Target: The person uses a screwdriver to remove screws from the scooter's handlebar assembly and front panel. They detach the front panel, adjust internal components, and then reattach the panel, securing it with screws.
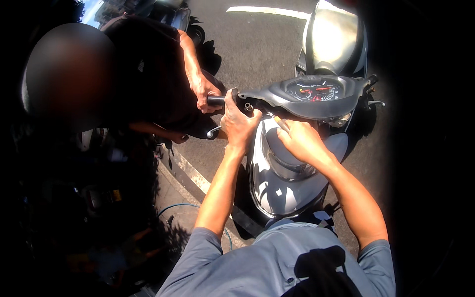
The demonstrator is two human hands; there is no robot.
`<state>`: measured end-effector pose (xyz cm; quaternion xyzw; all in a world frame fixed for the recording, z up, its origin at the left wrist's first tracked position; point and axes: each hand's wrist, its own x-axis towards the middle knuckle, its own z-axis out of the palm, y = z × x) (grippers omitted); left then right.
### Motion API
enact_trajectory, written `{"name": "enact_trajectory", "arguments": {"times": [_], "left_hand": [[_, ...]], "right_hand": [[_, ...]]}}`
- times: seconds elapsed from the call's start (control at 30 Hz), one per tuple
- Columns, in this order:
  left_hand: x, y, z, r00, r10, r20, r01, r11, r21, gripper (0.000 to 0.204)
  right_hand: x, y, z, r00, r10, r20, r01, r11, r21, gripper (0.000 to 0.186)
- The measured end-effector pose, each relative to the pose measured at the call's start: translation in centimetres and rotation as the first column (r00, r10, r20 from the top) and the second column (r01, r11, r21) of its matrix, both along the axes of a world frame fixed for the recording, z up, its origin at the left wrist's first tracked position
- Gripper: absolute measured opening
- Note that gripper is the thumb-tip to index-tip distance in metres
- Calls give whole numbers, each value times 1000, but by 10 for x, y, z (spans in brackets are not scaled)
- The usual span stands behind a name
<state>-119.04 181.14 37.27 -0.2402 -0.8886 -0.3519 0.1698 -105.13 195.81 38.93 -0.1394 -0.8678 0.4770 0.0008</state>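
A scooter (295, 195) with a white front stands below me, its dark handlebar cover and instrument panel (319, 92) facing up. My left hand (238, 122) is closed around the left end of the handlebar, beside the black grip (215, 100). The thumb rests near a round metal fitting (248, 106). My right hand (303, 141) grips a slim hand tool (278, 120) with a yellowish handle and a thin tip. That tip points at the underside of the handlebar cover, just right of my left thumb; its exact contact is hidden.
A co-worker in dark clothes stands at the left, one hand (204, 92) on the black grip. A brake lever (213, 131) hangs below it; another lever (377, 103) juts out at the right. A blue hose (179, 205) lies on the ground near the kerb. The scooter seat (334, 37) lies beyond.
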Motion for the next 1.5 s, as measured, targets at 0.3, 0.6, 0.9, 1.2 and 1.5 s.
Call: {"name": "enact_trajectory", "arguments": {"times": [0.3,0.6,0.9,1.2,1.5], "left_hand": [[-5,-8,-2,998,-67,15,68,998,-7,81],[-1,-4,1,999,-35,-12,35,999,-22,81],[-1,-3,-2,999,-12,-32,11,1000,-26,81],[3,1,1,999,25,24,-25,1000,13,81],[8,4,5,998,30,62,-32,999,28,81]], "right_hand": [[1,-7,6,997,-54,47,52,998,36,38],[3,5,10,997,32,76,-31,999,-17,39],[4,4,-7,1000,-7,-26,5,998,-58,36],[6,1,-1,1000,-19,20,19,1000,24,35],[8,-7,-6,998,-70,-1,70,997,-12,33]]}}
